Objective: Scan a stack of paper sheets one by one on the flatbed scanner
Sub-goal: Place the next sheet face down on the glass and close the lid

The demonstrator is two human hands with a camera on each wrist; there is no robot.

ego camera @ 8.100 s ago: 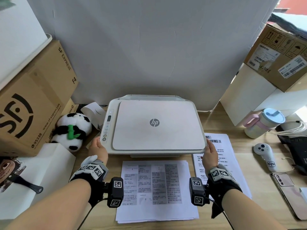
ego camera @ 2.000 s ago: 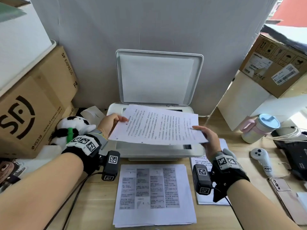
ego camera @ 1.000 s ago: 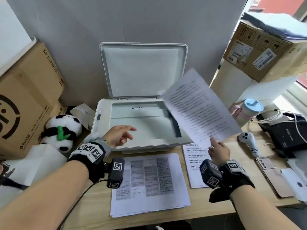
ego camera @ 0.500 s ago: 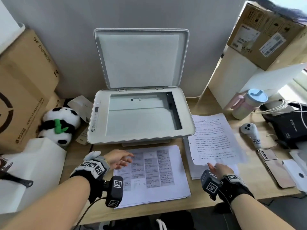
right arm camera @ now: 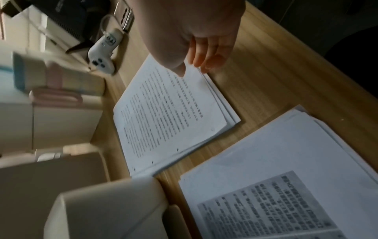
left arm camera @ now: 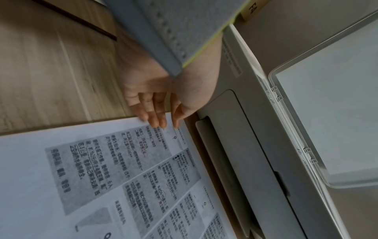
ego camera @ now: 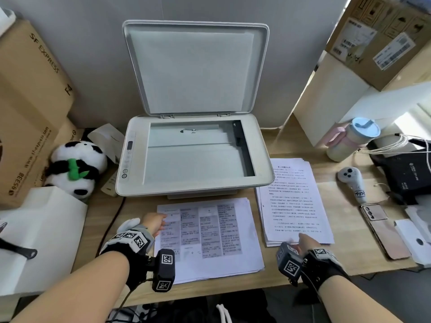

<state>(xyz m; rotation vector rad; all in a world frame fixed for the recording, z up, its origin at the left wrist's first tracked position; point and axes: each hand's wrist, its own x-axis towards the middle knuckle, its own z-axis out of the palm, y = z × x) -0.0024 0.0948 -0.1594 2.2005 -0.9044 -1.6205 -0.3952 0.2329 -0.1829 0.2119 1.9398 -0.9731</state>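
A: Nearest the desk edge, what were the hands doing?

B: The left hand (ego camera: 152, 226) lay with fingers (left arm camera: 155, 116) straight and relaxed, their tips on the far left corner of the front stack (ego camera: 207, 238), gripping nothing. I'd judge it was placed to peel off the top sheet.

A: And the right?

B: The right hand (ego camera: 306, 242) was at the near edge of the side pile (ego camera: 295, 201). Its thumb lay on the top page and its fingers (right arm camera: 206, 53) were loosely extended past the edge; I saw no pinch, so it looked open with nothing in it.

A: Why two piles?

B: Probably one for pages waiting, one for pages done, each just beside the scanner (ego camera: 193, 157) and within easy reach.

A: Farther back?

B: The glass (ego camera: 196, 155) was bare and the lid (ego camera: 196, 66) stood upright against the wall, likely left up for the next page.
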